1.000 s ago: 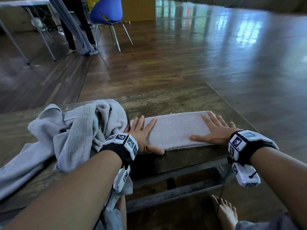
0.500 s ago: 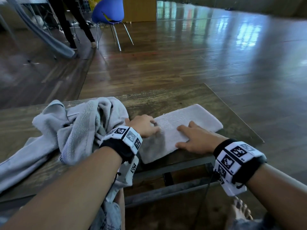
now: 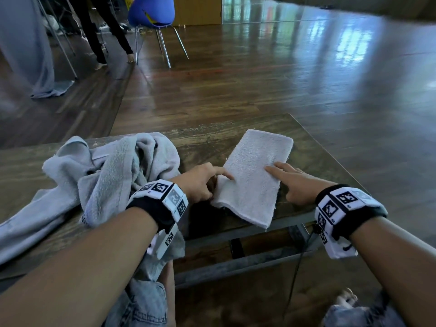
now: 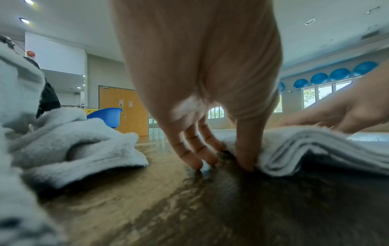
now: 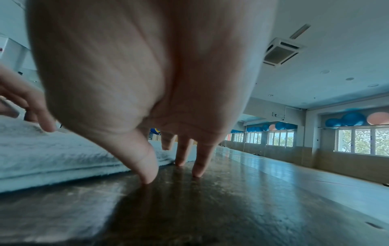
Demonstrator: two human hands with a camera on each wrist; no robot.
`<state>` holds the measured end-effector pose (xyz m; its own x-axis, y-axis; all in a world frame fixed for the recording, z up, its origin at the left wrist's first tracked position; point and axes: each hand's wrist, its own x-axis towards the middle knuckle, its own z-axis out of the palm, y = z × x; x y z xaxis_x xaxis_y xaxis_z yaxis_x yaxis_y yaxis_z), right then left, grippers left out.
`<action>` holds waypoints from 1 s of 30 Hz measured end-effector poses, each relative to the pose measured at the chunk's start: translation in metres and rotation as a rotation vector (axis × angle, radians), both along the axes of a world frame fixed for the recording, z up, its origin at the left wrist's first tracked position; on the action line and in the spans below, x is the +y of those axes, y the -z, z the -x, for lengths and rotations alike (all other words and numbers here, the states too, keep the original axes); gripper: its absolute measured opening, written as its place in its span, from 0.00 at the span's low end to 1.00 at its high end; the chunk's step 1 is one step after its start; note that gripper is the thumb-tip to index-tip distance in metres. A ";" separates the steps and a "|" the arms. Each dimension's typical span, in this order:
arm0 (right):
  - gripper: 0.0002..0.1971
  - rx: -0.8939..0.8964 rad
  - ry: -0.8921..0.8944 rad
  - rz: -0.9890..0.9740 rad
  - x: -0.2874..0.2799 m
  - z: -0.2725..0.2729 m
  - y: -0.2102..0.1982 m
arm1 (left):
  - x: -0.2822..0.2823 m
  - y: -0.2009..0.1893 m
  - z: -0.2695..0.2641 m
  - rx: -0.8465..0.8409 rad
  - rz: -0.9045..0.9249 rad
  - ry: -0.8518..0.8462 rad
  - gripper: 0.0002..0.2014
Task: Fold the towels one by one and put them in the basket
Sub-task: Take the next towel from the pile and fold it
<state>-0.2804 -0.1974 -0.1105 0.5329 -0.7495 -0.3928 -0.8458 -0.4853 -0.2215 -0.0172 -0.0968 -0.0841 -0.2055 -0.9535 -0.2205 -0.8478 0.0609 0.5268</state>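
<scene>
A folded white towel (image 3: 254,175) lies on the wooden table (image 3: 212,138), long side pointing away, its near corner hanging over the front edge. My left hand (image 3: 212,180) pinches its near-left edge, index finger on top. In the left wrist view the thumb (image 4: 246,149) is tucked under the lifted layers of the towel (image 4: 315,149). My right hand (image 3: 283,178) has its index finger on the towel's right side; the right wrist view shows the thumb (image 5: 145,166) and other fingers straight on the table beside the towel (image 5: 52,158). No basket is in view.
A crumpled heap of grey towels (image 3: 106,175) covers the table's left half and hangs over its front edge. The table's right edge runs just beyond my right hand. On the floor behind stand a blue chair (image 3: 151,13), a person's legs (image 3: 94,31) and a hanging grey cloth (image 3: 26,43).
The folded towel has turned from lying crosswise to pointing away from me. Both hands were flat on it; now the left pinches its edge and the right touches it with one finger.
</scene>
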 end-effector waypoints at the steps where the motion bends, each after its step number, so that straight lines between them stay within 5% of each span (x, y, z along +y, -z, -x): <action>1: 0.51 -0.004 -0.004 -0.001 0.000 0.000 0.001 | -0.001 0.002 -0.001 0.010 0.038 0.000 0.29; 10: 0.50 -0.058 -0.007 -0.017 0.001 0.010 0.001 | -0.008 0.010 0.011 0.110 0.408 0.005 0.05; 15: 0.56 -0.201 -0.149 -0.001 0.010 0.009 -0.007 | -0.013 0.006 0.023 0.197 0.479 -0.170 0.13; 17: 0.44 -0.325 -0.155 0.026 0.017 0.008 -0.011 | -0.016 0.004 0.026 0.208 0.475 -0.230 0.17; 19: 0.25 -0.520 -0.082 0.045 0.020 0.007 -0.016 | -0.019 -0.001 0.028 0.201 0.431 -0.284 0.18; 21: 0.16 -0.667 0.005 -0.024 0.018 0.008 -0.022 | -0.024 -0.004 0.026 0.195 0.330 -0.343 0.21; 26: 0.18 -0.742 0.194 -0.419 0.019 0.012 -0.022 | -0.032 -0.010 0.021 0.201 -0.157 -0.338 0.28; 30: 0.14 -0.741 0.337 -0.453 0.012 0.003 -0.012 | -0.038 -0.008 0.014 0.084 -0.255 -0.287 0.19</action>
